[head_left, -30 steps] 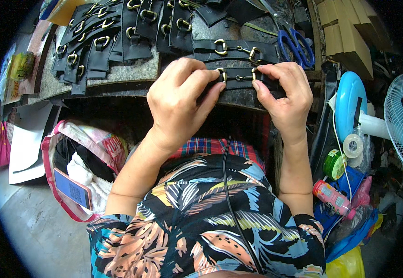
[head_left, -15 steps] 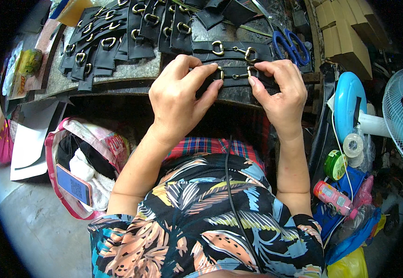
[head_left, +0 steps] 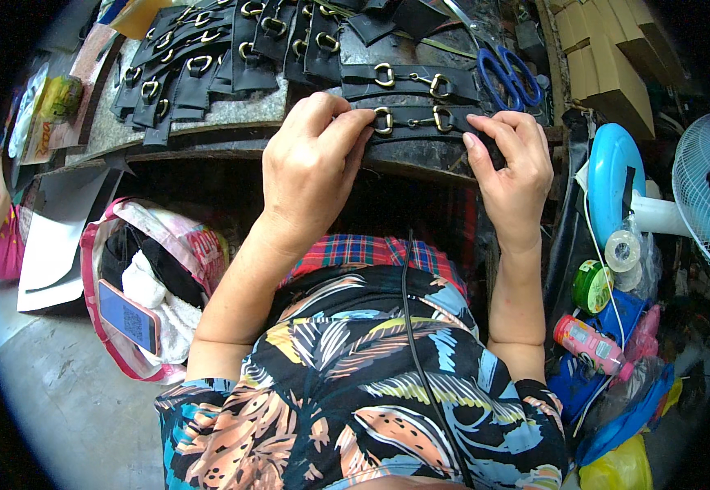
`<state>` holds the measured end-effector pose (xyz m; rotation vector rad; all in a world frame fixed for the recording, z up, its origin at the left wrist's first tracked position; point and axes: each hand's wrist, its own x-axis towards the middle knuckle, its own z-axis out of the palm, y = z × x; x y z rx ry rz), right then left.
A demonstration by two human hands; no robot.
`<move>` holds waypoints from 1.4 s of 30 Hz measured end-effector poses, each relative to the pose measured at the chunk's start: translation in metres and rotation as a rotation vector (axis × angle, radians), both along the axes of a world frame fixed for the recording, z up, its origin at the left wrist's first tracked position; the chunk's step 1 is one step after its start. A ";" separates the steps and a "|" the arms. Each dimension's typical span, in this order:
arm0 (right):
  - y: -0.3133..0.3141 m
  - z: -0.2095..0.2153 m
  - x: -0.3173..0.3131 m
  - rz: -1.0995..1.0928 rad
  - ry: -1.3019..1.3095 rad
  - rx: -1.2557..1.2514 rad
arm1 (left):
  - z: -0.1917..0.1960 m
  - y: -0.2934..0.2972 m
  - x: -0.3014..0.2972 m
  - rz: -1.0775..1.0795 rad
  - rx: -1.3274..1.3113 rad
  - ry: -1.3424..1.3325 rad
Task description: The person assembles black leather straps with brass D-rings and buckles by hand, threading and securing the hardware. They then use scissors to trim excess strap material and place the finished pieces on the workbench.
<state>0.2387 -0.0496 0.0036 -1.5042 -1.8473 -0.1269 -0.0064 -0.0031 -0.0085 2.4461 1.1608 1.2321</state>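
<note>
A black strap with brass rings and a small chain (head_left: 413, 121) lies across the near edge of the work board (head_left: 232, 110). My left hand (head_left: 310, 167) pinches its left end beside a brass ring. My right hand (head_left: 514, 167) holds its right end down with the fingertips. A second, matching strap with brass rings (head_left: 410, 79) lies just beyond it. Many more black pieces with brass rings (head_left: 208, 53) are spread over the far left of the board.
Blue-handled scissors (head_left: 506, 73) lie at the board's right. Cardboard pieces (head_left: 608, 61), a blue fan (head_left: 616, 192), tape rolls (head_left: 608, 265) and a pink bottle (head_left: 587, 343) crowd the right. On the floor at left, an open pink bag (head_left: 142, 253) carries a phone (head_left: 126, 314).
Both hands have shifted slightly up and apart along the strap. The view has tilted a little, so the board sits higher in the picture.
</note>
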 end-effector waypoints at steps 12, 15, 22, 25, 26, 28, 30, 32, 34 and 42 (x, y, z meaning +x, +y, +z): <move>-0.011 0.040 -0.022 0.351 0.250 -0.054 | 0.047 -0.018 0.024 -0.178 0.164 0.151; -0.008 0.037 -0.035 0.281 0.525 -0.026 | 0.056 -0.009 0.020 -0.204 0.107 -0.099; -0.014 0.020 -0.060 0.446 0.659 -0.294 | 0.061 -0.024 0.000 -0.298 -0.338 -0.581; -0.017 0.029 -0.045 0.415 0.869 -0.398 | 0.059 -0.026 -0.002 -0.230 -0.495 -0.700; -0.016 0.032 -0.039 0.426 0.857 -0.404 | 0.059 -0.025 -0.003 -0.213 -0.558 -0.716; -0.013 0.034 -0.030 0.435 0.778 -0.386 | 0.058 -0.023 -0.002 -0.207 -0.633 -0.740; -0.010 0.033 -0.027 0.364 0.763 -0.393 | 0.054 -0.019 0.001 -0.189 -0.632 -0.705; -0.011 0.030 -0.026 0.303 0.801 -0.454 | 0.050 -0.016 0.005 -0.182 -0.660 -0.732; -0.013 0.027 -0.028 0.309 0.783 -0.476 | 0.047 -0.013 0.005 -0.201 -0.697 -0.765; -0.011 0.044 -0.023 0.280 0.220 -0.109 | 0.050 -0.007 0.009 -0.425 -0.729 -0.739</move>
